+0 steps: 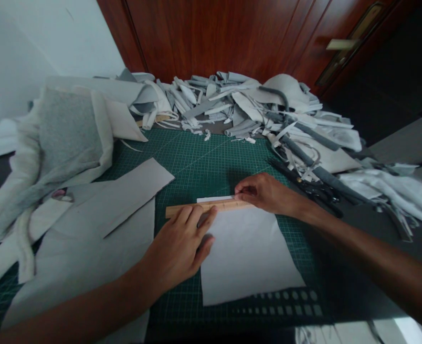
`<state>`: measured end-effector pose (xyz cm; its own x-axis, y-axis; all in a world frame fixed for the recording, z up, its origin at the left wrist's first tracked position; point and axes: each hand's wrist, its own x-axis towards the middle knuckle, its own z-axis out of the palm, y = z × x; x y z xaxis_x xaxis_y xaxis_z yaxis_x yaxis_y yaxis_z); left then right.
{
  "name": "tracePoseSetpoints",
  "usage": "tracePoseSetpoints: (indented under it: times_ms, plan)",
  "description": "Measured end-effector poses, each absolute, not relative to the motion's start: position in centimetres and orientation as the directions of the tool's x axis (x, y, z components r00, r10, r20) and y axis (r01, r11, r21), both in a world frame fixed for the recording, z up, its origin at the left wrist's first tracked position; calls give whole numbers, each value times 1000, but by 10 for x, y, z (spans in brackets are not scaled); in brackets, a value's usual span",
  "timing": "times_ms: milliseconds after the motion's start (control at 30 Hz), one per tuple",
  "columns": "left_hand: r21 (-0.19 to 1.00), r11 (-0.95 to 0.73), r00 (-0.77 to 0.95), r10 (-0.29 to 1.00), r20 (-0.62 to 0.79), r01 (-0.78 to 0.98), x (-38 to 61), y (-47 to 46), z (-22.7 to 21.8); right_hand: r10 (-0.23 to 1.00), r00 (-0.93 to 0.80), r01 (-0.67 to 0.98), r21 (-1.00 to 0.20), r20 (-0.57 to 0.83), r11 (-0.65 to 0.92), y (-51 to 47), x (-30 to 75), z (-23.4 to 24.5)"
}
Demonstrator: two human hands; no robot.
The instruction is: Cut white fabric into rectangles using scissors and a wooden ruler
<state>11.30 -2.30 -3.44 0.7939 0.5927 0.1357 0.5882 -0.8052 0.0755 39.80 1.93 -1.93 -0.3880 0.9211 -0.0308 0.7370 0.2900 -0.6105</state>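
Observation:
A wooden ruler lies across the far edge of a pale grey fabric sheet on the green cutting mat. My left hand presses flat on the ruler's left part, fingers stretched out over it. At the ruler's right end my right hand has its fingers curled together in a pinch at the fabric's top edge. What they hold is too small to make out. A narrow strip of fabric shows beyond the ruler.
Larger grey fabric pieces lie on the mat's left. A thick folded fleece sits far left. A heap of grey offcuts fills the back. Black scissors lie to the right. A wooden door stands behind.

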Motion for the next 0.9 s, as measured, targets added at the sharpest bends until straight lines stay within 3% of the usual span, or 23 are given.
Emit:
tracePoseSetpoints:
  times_ms: [767,900]
  plan:
    - [61,-802,790,597,138,595,112,-25,-35,954,-274,823,-542,-119,169,-3,491,-12]
    - [68,-806,795,591,138,587,112,-24,-35,969,-221,780,-617,-110,107,-4,490,-12]
